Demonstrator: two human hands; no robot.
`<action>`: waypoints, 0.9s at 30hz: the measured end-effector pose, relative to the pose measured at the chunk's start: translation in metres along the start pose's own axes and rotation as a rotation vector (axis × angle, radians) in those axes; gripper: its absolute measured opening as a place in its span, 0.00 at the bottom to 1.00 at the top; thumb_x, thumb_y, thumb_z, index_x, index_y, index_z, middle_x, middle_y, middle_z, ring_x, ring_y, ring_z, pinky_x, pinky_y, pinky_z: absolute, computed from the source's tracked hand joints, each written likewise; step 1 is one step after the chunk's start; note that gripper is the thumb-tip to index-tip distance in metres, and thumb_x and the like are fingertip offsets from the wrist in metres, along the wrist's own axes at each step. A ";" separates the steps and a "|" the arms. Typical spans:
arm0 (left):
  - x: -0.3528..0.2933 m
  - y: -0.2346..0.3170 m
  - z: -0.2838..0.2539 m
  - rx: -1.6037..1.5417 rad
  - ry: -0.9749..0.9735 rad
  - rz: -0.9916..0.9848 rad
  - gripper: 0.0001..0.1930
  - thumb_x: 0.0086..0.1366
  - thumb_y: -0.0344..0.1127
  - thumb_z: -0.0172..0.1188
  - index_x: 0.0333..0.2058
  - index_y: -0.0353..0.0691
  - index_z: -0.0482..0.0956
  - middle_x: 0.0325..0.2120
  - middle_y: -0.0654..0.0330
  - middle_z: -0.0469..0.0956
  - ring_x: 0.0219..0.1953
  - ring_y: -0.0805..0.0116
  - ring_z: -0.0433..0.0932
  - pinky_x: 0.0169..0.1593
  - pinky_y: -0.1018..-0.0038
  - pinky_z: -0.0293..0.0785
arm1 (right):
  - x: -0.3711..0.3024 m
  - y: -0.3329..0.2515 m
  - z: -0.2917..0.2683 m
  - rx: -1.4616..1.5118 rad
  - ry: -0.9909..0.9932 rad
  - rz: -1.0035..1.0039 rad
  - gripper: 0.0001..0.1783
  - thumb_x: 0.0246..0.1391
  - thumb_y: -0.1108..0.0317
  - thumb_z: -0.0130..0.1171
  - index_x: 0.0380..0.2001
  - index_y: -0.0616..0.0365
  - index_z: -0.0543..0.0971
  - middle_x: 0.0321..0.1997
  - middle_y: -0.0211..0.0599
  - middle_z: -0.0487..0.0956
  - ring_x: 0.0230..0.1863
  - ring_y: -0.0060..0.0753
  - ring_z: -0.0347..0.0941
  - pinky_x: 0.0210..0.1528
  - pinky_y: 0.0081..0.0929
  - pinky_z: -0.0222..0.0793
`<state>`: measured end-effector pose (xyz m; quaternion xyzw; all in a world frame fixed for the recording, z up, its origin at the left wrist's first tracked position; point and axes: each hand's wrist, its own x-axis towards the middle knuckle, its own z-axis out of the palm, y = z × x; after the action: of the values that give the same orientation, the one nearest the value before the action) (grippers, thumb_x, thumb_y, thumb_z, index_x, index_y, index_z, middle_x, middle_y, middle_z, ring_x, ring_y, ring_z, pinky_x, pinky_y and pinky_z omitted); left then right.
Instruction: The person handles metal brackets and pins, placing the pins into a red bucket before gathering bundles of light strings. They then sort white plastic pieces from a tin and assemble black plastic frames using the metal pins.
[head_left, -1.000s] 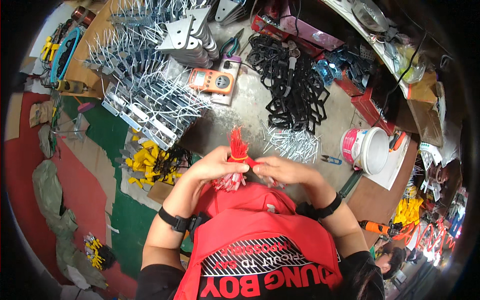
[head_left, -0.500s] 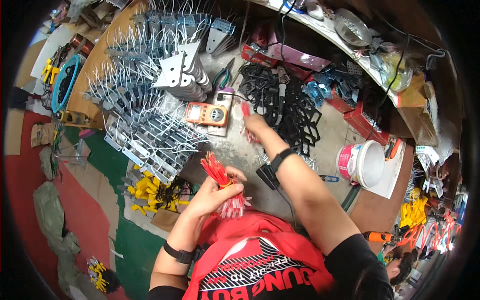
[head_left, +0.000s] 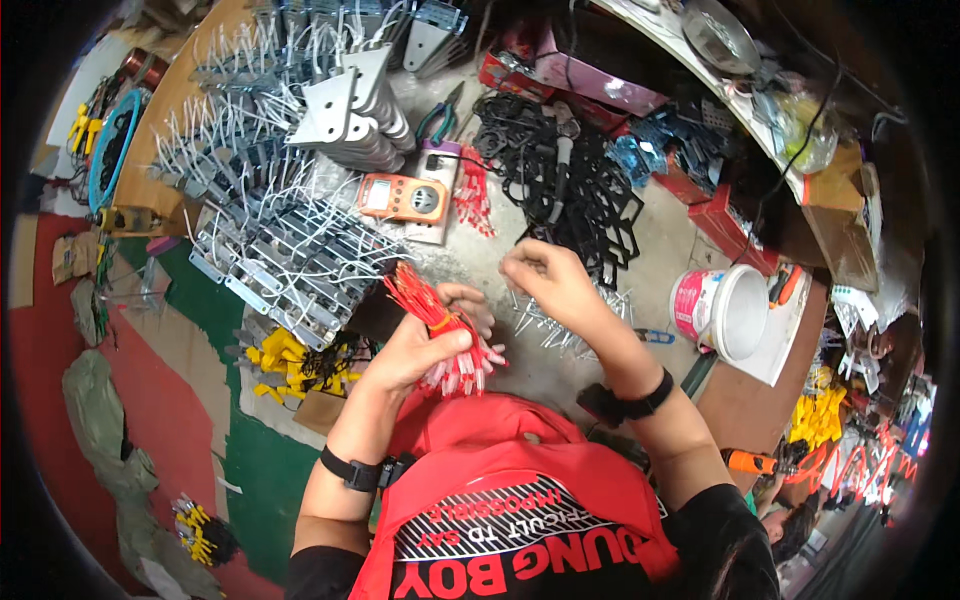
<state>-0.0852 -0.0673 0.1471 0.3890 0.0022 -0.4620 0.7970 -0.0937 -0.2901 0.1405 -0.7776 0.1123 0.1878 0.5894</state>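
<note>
My left hand [head_left: 425,340] is closed around a bundle of red wires [head_left: 420,300] with pale ends, cinched by an orange-yellow band. The wires stick up above the thumb, and their pale tips hang below the fist. To its right, my right hand [head_left: 550,280] hovers over the bench with fingers curled together and nothing visible in them. A smaller loose bunch of red wires [head_left: 474,195] lies on the bench beside an orange multimeter [head_left: 404,198]. Loose metal pins [head_left: 565,325] are scattered under my right wrist.
Metal brackets with white wires [head_left: 290,250] crowd the left. Black frame-like parts [head_left: 535,170], a soldering iron [head_left: 563,165] and pliers [head_left: 440,118] lie at the back. A white bucket [head_left: 740,315] stands right. Yellow connectors [head_left: 290,355] sit lower left.
My right hand has let go of the red wires beside the multimeter and drawn back toward me. My left hand keeps its bundle, slightly higher and further left in view.
</note>
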 end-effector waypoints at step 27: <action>0.016 -0.002 0.000 0.062 0.039 0.123 0.09 0.57 0.31 0.60 0.28 0.36 0.68 0.28 0.55 0.70 0.33 0.62 0.76 0.48 0.57 0.74 | -0.003 0.044 -0.009 0.478 0.133 0.215 0.10 0.57 0.64 0.50 0.32 0.60 0.71 0.19 0.25 0.66 0.17 0.18 0.61 0.19 0.17 0.57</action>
<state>-0.0774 -0.0793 0.1397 0.4219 -0.0204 -0.4041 0.8113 -0.1122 -0.3109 0.1048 -0.6105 0.2738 0.1661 0.7243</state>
